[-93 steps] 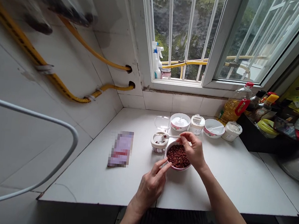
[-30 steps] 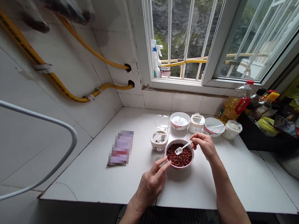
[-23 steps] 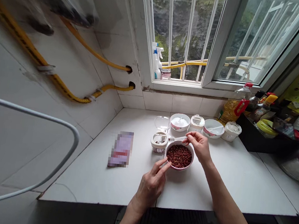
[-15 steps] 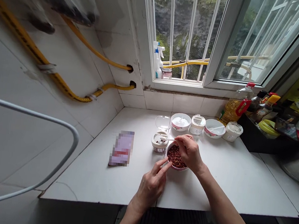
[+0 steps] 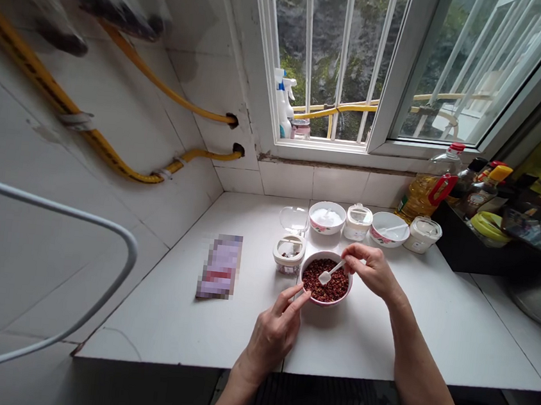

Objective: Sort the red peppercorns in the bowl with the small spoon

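Note:
My right hand [image 5: 370,270] pinches the handle of a small white spoon [image 5: 333,272]. The spoon's scoop is over a bowl [image 5: 326,304] filled with dark red peppercorns [image 5: 325,289]; no load shows in it. With thumb and index finger, my left hand [image 5: 277,327] steadies the bowl at its near left rim. Just left of the bowl stands a small clear seasoning jar [image 5: 287,265] with a white collar. Its clear lid is tipped up behind it, and a few dark bits show inside.
Along the back are a floral bowl of white granules [image 5: 327,218], a lidded jar [image 5: 358,222], a floral bowl with a white spoon [image 5: 389,231] and another jar [image 5: 423,235]. An oil bottle [image 5: 427,187] and a black condiment box [image 5: 463,248] stand right. A purple packet [image 5: 220,267] lies left.
My right hand has moved right and back from the jar's opening, bringing the spoon over the peppercorns. My left hand stays at the bowl's rim.

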Motion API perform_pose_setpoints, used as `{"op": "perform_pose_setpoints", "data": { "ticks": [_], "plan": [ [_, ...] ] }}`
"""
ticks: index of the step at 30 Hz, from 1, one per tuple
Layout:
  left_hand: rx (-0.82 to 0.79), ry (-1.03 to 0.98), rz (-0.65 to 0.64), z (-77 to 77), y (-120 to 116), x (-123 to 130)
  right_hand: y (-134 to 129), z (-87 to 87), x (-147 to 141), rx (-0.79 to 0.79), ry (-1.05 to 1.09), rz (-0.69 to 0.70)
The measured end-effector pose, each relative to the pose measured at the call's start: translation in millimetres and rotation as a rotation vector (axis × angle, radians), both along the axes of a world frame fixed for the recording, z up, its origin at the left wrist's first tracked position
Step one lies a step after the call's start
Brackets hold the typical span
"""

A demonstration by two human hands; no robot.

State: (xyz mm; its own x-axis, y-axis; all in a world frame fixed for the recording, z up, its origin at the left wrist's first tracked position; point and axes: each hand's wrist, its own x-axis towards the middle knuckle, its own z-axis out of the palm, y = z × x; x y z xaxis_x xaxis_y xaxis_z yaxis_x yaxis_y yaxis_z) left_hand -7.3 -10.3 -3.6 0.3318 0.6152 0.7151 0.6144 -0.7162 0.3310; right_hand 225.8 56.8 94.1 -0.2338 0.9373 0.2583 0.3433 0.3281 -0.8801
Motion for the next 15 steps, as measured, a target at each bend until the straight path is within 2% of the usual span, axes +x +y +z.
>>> {"op": "perform_pose_setpoints", "data": {
  "ticks": [4,10,15],
  "plan": [
    [0.008,0.004,0.003,0.6,-0.1,-0.5,-1.6,-4.0,-10.4,-0.126,-0.029,0.07],
    [0.005,0.013,0.003,1.2,-0.3,-0.5,4.4,-7.9,-6.8,-0.266,0.119,0.04],
    [0.011,0.008,0.007,0.6,0.0,-0.3,8.5,-6.9,-2.5,-0.286,0.196,0.017]
  ]
}}
